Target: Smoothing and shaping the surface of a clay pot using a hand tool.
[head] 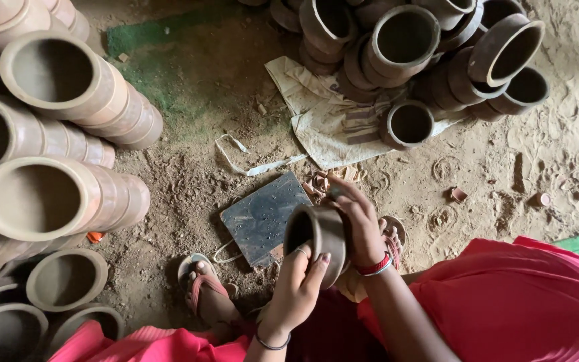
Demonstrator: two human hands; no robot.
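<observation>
Both hands, left hand (pixel 297 285) and right hand (pixel 358 221), grip a clay pot (pixel 317 238) above a dark slab (pixel 263 218).

Left hand (pixel 296 285), right hand (pixel 360 224) grip clay pot (pixel 319 234) above dark slab (pixel 263 218).

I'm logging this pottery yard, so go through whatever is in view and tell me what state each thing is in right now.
Small dark clay pot: tipped sideways, held in both hands.
Left hand: gripping the pot's near side.
Right hand: wrapped over the pot's far side.
Tan clay pots in nested rows: lying on their sides, mouths open.
Heap of dark clay pots: tumbled, piled loosely.
Dark flat square slab: lying on dirt.
White cloth: crumpled under the heap.
</observation>
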